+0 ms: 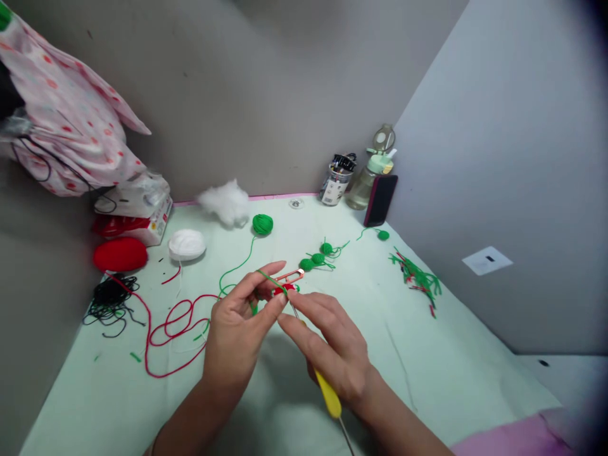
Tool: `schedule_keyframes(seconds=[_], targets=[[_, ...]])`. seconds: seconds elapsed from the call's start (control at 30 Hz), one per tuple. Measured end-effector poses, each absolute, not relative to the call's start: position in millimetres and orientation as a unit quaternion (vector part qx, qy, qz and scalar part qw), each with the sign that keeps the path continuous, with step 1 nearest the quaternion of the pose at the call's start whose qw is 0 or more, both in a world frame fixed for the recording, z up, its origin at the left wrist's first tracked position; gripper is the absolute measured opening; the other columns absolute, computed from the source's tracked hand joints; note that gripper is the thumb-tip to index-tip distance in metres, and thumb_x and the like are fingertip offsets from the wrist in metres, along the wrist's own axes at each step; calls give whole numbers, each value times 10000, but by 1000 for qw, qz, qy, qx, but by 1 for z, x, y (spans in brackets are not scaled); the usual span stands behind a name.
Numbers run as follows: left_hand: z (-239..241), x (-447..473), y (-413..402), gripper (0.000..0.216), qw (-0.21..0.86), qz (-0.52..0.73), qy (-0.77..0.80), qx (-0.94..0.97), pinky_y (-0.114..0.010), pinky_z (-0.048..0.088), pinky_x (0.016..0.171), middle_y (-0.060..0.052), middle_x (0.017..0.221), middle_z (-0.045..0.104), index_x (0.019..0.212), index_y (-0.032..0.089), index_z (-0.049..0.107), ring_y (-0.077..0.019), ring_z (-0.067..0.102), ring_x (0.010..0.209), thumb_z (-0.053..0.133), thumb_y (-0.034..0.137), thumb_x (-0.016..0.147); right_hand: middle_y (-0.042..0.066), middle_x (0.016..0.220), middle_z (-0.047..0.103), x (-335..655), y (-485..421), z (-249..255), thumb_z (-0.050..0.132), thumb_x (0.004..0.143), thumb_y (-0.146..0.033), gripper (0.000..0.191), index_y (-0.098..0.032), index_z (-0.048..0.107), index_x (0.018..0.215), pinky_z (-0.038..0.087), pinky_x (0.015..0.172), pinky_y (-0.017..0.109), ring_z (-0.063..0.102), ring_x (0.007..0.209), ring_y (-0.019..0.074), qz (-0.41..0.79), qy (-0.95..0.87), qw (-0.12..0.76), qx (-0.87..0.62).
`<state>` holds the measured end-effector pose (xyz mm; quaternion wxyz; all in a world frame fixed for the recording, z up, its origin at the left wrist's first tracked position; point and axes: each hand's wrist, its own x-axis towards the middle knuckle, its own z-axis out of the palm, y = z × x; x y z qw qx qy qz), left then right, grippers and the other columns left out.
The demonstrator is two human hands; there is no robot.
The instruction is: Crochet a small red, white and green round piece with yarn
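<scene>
My left hand [242, 326] pinches a small red and green crochet piece [284, 290] between thumb and fingers. Green yarn [270, 278] runs taut over its raised index finger. An orange stitch marker or clip [291, 276] sticks out beside the piece. In my right hand [335, 342] is a crochet hook with a yellow handle [327, 394], its metal shaft reaching the crochet piece at the left fingertips. The hook's very tip is hidden by the work and fingers. From the green yarn ball [263, 224], a strand trails down toward my left hand.
Red [120, 254] and white [187, 244] yarn balls and a black yarn tangle [111, 296] lie left. White stuffing [227, 202] sits behind. Small green crochet balls [317, 259] and yarn scraps [418, 278] are right. A can [335, 183], bottle [365, 183] and phone [380, 201] stand at the back.
</scene>
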<state>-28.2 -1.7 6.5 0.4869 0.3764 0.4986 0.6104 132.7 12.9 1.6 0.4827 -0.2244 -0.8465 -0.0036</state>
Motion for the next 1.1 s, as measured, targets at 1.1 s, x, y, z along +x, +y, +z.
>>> schedule_keyframes(seconds=[1.1], targets=[[16, -37, 2, 414, 647, 553, 425, 308, -258, 517, 809, 11, 803, 657, 1204, 319, 832, -143, 611, 803, 886, 332, 793, 140, 1213, 780, 136, 14, 3, 560, 1041, -91, 264, -177, 748, 1205, 663, 846, 336, 761, 1020, 208, 69, -827, 510, -227]])
